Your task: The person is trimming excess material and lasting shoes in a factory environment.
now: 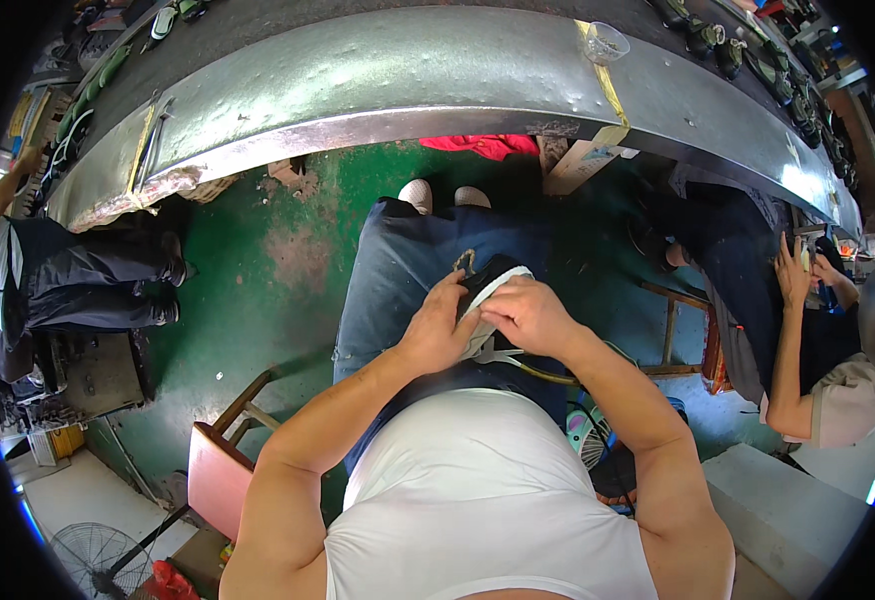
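Over my lap I hold a shoe with a dark upper, a pale part and a white edge. My left hand is closed round its left side, the thumb against the pale part. The fingers of my right hand are bent and pressed together at the white edge; whether they pinch anything small there is hidden. Pale lace-like strips hang just below the hands. A brownish loop stands out above my left fingers.
A long metal-edged bench curves across the front, with a clear plastic cup on it and shoes along its far right. Co-workers sit at both sides. A pink-backed chair stands behind left, a wooden stool at right, and a small fan beside my hip.
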The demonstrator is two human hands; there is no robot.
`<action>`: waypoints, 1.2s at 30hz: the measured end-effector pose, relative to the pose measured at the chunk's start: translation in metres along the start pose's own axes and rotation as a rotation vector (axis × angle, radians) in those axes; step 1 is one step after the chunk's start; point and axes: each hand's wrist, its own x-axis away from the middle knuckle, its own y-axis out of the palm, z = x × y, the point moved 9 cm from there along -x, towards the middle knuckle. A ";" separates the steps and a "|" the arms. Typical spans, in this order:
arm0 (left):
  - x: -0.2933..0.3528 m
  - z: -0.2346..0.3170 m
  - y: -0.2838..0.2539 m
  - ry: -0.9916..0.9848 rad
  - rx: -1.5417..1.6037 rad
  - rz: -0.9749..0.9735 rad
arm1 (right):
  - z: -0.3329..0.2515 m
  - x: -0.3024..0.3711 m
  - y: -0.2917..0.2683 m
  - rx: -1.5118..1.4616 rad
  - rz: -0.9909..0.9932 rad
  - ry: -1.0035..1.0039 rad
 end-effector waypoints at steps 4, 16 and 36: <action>-0.012 -0.031 0.012 -0.081 0.318 -0.081 | -0.004 0.009 -0.006 -0.045 -0.010 0.110; -0.075 -0.076 0.044 -0.674 0.900 0.220 | 0.077 0.020 -0.009 -0.304 0.070 0.564; -0.129 -0.035 -0.098 -0.178 -0.401 0.300 | 0.013 -0.030 0.010 -0.556 0.059 0.638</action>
